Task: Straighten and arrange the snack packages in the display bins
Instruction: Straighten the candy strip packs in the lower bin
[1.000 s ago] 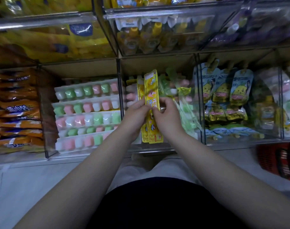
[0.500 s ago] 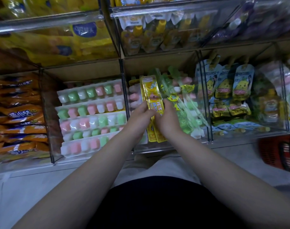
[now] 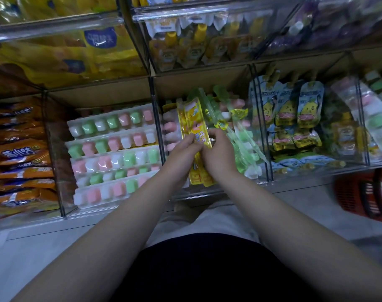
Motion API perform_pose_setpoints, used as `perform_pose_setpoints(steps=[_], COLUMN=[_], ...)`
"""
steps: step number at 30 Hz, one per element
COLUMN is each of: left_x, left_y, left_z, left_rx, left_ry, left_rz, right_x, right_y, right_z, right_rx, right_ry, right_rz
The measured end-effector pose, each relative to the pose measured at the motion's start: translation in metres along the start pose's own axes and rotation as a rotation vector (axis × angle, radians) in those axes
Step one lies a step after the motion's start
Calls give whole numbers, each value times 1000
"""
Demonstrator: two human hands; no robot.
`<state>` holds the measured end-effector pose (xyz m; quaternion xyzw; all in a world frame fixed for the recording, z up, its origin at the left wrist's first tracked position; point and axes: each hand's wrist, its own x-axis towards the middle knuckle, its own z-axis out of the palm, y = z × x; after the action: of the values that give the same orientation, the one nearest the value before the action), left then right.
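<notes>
Now the left hand [image 3: 182,154] and right hand [image 3: 218,156] have squeezed the yellow strip packs [image 3: 193,118] into one bundle, both grips closed round it, nearly ready for the middle bin [image 3: 229,190].

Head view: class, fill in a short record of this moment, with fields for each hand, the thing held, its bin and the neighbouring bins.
left hand: grips the yellow packets from the left
right hand: grips the same packets from the right
yellow packets: held on end at the middle bin
left bin: trays of pink, green and white sweets
right bin: pouches with a yellow cartoon figure
</notes>
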<state>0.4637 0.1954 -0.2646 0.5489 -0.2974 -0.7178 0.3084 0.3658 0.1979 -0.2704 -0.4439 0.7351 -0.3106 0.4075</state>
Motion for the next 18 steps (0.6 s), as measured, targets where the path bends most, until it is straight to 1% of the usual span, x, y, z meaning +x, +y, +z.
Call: perform_pose_setpoints(steps=[3, 5, 7, 11, 12, 15, 16, 18], left_x=[1, 6, 9, 8, 7, 5, 6, 7], left_y=[1, 1, 0, 2, 3, 6, 6, 5], left_z=[1, 0, -4, -10, -11, -9, -8, -6], left_rx=[-65, -143, -172, -112, -61, 146, 179, 204], left_ry=[-34, -27, 1, 108, 143, 247, 257, 264], left_rz=[-25, -8, 4, 16, 24, 28, 21, -37], right_x=[-2, -1, -1, 7, 9, 12, 13, 12], right_y=[-3, -4, -5, 4, 6, 7, 7, 8], right_z=[-2, 3, 8, 13, 14, 23, 25, 25], right_rx=[1, -41, -83, -372, -421, -424, -435, -533], right_ry=[23, 0, -49, -160, -172, -183, -178, -138], right_rz=[-133, -208, -238, -288, -306, -288, -271, -244])
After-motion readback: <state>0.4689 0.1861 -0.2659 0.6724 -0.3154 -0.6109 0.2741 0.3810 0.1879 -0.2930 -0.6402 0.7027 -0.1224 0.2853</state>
